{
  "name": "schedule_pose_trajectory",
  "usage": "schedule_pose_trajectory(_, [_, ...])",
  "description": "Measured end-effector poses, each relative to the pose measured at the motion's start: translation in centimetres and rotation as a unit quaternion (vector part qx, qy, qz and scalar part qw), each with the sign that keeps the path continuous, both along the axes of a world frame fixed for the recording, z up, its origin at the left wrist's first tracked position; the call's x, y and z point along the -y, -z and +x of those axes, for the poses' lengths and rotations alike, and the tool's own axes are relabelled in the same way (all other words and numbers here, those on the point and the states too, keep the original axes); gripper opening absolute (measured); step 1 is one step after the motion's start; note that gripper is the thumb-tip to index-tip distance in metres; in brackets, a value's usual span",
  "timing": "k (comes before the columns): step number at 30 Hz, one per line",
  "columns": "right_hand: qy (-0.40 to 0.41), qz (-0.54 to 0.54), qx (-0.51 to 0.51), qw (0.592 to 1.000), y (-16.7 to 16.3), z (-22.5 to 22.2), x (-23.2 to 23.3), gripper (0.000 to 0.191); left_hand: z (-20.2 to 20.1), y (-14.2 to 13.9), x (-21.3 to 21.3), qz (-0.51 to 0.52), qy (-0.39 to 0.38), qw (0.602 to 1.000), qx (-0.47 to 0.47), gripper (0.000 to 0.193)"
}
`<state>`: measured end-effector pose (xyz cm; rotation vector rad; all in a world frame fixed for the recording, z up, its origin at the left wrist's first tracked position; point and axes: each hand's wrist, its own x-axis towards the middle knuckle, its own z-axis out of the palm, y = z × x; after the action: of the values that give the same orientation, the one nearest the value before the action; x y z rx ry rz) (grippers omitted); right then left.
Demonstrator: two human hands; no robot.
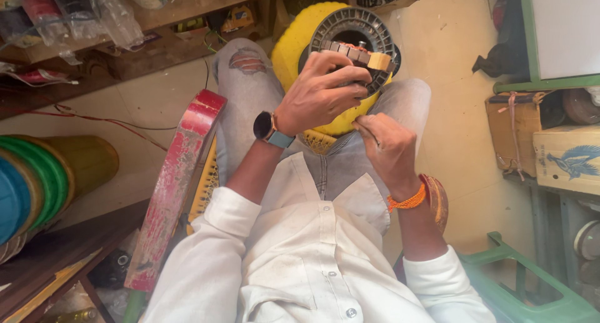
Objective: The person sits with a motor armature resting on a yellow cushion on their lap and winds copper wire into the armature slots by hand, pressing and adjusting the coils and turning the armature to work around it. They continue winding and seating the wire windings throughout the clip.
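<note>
Over lap: left hand (319, 91) grips stator (353, 38); right hand (387, 148) below, seemingly pinching wire.

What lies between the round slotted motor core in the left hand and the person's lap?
In the head view, a yellow spool sits between the motor core, gripped by the left hand, and the lap in grey jeans.

L hand (322, 91) grips round motor stator (354, 45) over lap; R hand (387, 149) pinches thin wire.
</note>
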<state>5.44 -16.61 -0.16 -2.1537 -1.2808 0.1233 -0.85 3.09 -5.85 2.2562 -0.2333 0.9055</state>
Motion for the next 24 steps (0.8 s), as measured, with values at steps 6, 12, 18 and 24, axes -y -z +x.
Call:
schedule_pose_trajectory(6, [-0.034,-0.048,0.057,0.997,-2.0,2.1,-0.6,0.011,0.5,1.9,1.1,-0.081,-0.012,0.997,-0.007,0.013])
schedule_pose_trajectory(12, [-0.041,-0.003,0.107,0.993,-3.5,6.7,-2.3,0.012,1.1,3.6,4.2,-0.395,-0.07,0.915,-0.055,0.011])
schedule_pose_trajectory(18, [-0.051,0.0,0.06,0.997,-3.4,10.1,-5.5,0.01,2.9,2.5,5.9,-0.614,-0.108,0.766,-0.158,0.017])
schedule_pose_trajectory(24, [-0.059,0.001,-0.025,0.998,-2.2,12.0,-6.7,0.005,3.1,1.5,6.1,-0.635,-0.165,0.744,-0.126,0.017])
